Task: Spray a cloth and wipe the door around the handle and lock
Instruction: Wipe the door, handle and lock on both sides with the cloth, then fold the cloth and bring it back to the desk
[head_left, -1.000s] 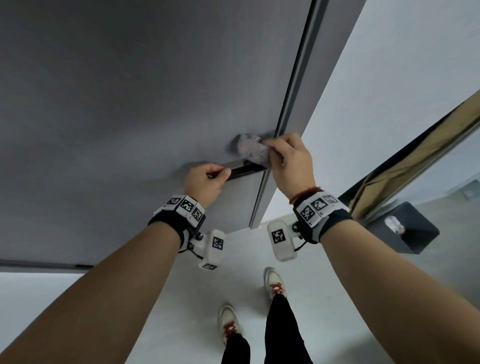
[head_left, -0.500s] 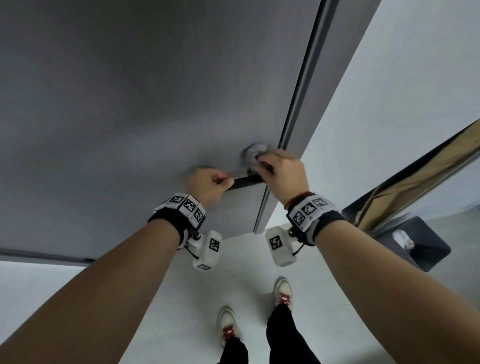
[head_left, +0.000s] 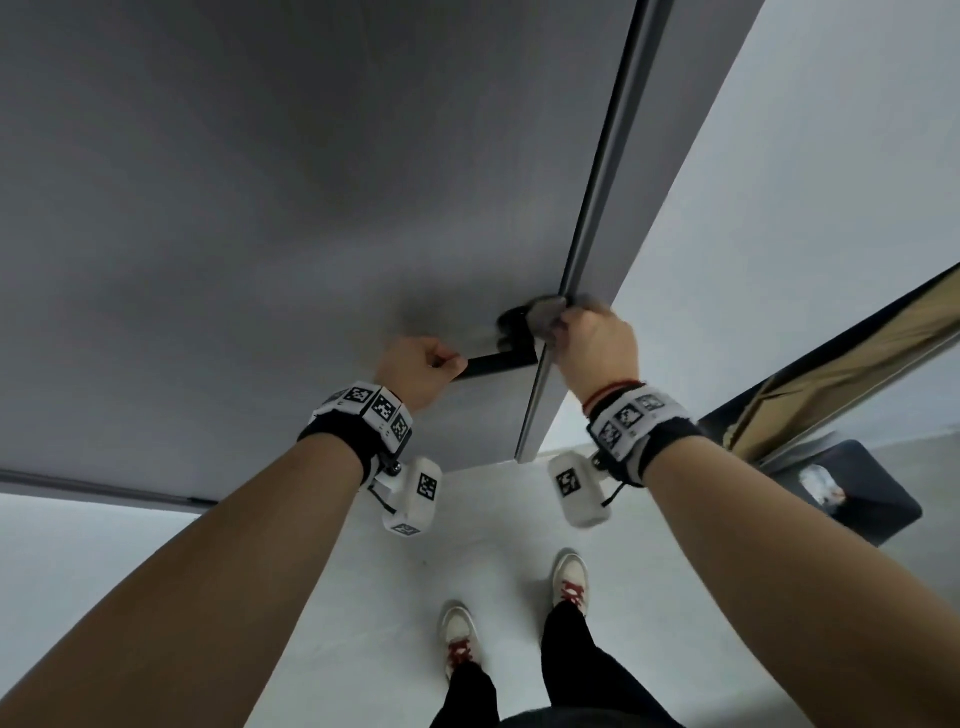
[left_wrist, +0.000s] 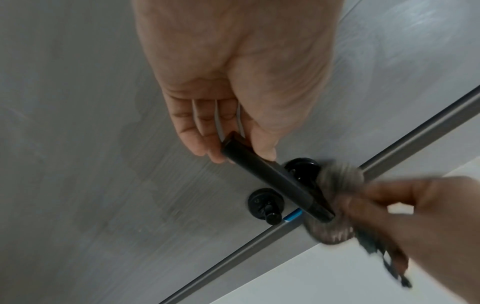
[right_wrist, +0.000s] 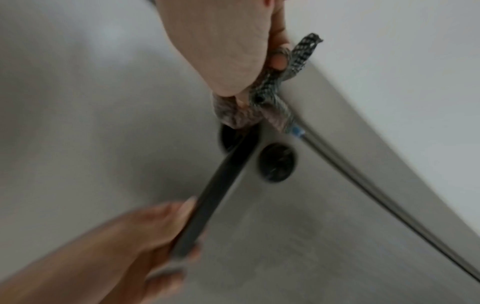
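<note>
A grey door (head_left: 260, 208) carries a black lever handle (head_left: 501, 364) near its right edge. My left hand (head_left: 421, 371) grips the free end of the black lever handle (left_wrist: 270, 176). My right hand (head_left: 592, 343) holds a grey patterned cloth (head_left: 545, 312) bunched against the door edge at the handle's root. In the left wrist view the cloth (left_wrist: 337, 185) covers the inner end of the lever beside the round rose (left_wrist: 302, 166). A round black lock knob (left_wrist: 265, 202) sits below the handle; the lock knob (right_wrist: 278, 162) also shows in the right wrist view under the cloth (right_wrist: 262, 107).
The door's metal edge strip (head_left: 597, 208) runs up beside a white wall (head_left: 805, 156). A dark bin (head_left: 852, 493) stands on the pale floor at the right, below a slanted mirror edge (head_left: 831, 374). My shoes (head_left: 460, 639) are on the floor below.
My right hand with the cloth slid from the door face above the handle to the door edge at the handle's root. My left hand keeps its hold on the lever end.
</note>
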